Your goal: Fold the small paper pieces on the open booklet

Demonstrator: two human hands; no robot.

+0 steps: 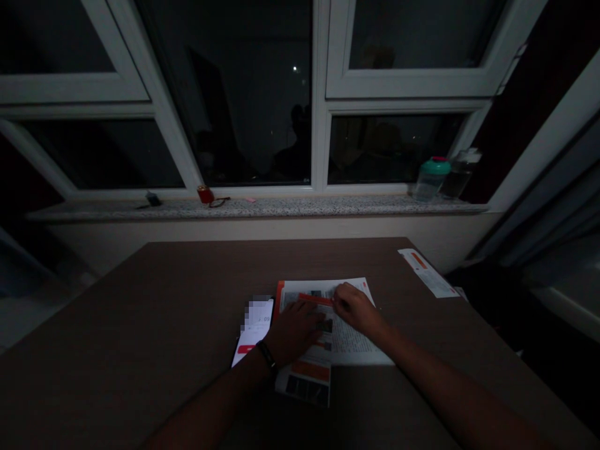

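Note:
An open printed booklet (304, 375) with orange bands and grey photos lies on the dark wooden table (117, 312), and a white text page (356, 337) spreads to its right. My left hand (294, 331) rests flat on the booklet, with a black wristband (267, 355) on its wrist. My right hand (355, 307) sits on the upper edge of the pages, its fingers curled against the paper near an orange strip. Just left of the booklet lies a smartphone (253, 331) with a lit screen, partly blurred, close to my left wrist.
A loose white and orange leaflet (427, 273) lies at the table's far right corner. Beyond the table, a speckled stone windowsill (253, 209) holds a green-lidded glass jar (431, 179), a clear bottle (459, 175), a small red object (205, 194) and glasses (219, 202).

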